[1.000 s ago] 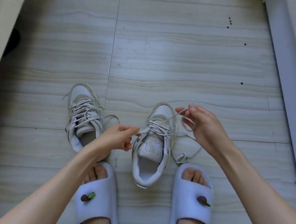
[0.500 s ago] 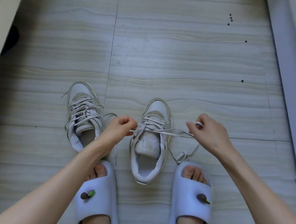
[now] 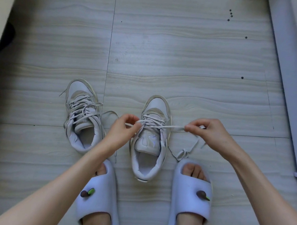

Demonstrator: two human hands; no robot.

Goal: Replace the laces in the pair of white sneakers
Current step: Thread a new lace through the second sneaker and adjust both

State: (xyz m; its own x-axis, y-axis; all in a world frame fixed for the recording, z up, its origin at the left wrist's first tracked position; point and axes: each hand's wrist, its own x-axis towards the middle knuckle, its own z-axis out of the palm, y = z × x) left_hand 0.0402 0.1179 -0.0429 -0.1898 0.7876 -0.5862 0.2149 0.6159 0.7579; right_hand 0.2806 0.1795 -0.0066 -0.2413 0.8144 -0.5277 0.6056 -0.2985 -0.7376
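Progress is being judged early: a flat pale lace [image 3: 162,127] is being pinched taut across the right white leather sneaker [image 3: 150,140] between left hand [image 3: 123,128] and right hand [image 3: 207,132], while the left white sneaker [image 3: 83,114] is being left laced on the floor.

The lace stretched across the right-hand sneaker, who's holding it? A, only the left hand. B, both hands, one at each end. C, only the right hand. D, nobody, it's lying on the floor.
B: the left hand and the right hand each pinch the lace, pulled straight across the sneaker.
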